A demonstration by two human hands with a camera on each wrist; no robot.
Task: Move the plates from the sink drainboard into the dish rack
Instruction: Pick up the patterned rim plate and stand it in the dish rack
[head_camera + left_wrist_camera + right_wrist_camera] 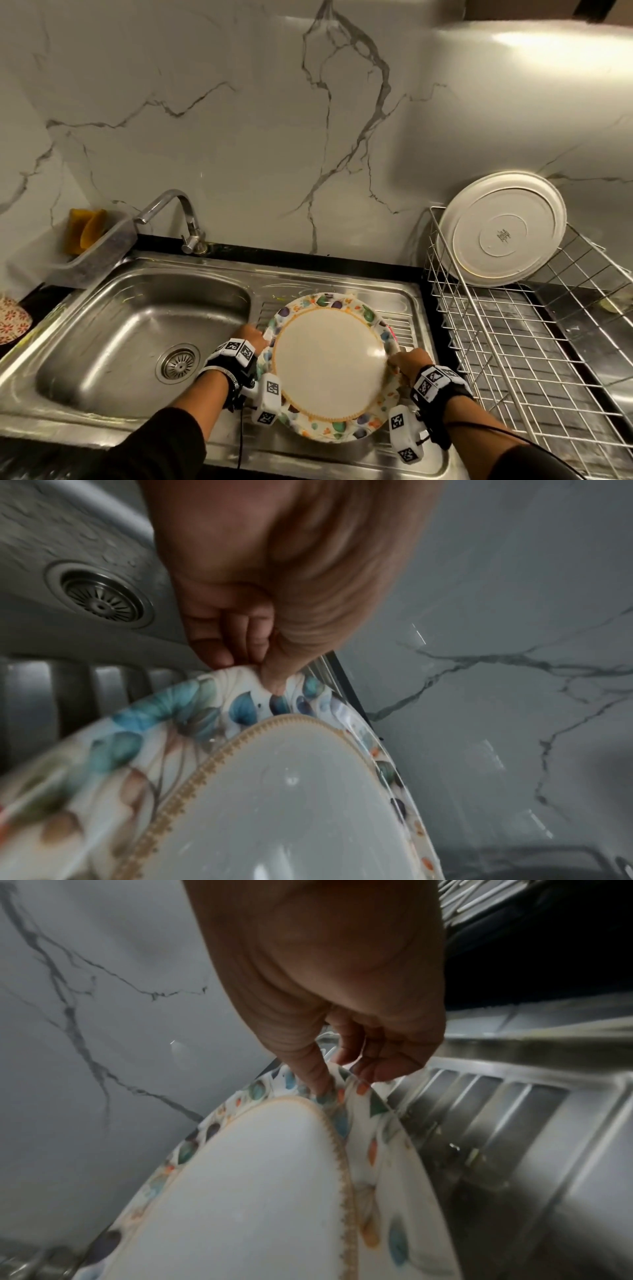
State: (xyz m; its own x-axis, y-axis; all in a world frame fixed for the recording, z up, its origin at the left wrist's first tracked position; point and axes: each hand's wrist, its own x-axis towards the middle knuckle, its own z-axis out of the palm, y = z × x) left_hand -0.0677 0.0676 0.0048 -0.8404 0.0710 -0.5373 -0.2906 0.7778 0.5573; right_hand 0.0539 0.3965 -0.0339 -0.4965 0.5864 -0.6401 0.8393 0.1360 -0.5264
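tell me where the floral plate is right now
In the head view the floral plate is over the sink drainboard, pinched at its rim by the left hand and right hand, left of the dish rack.

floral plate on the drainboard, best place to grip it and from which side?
Grip the patterned rim of the floral plate at opposite edges, one hand from each side, thumb on top and fingers beneath. It is wide and shallow, so the rim is the only graspable part. The left hand and right hand already pinch it this way over the drainboard.
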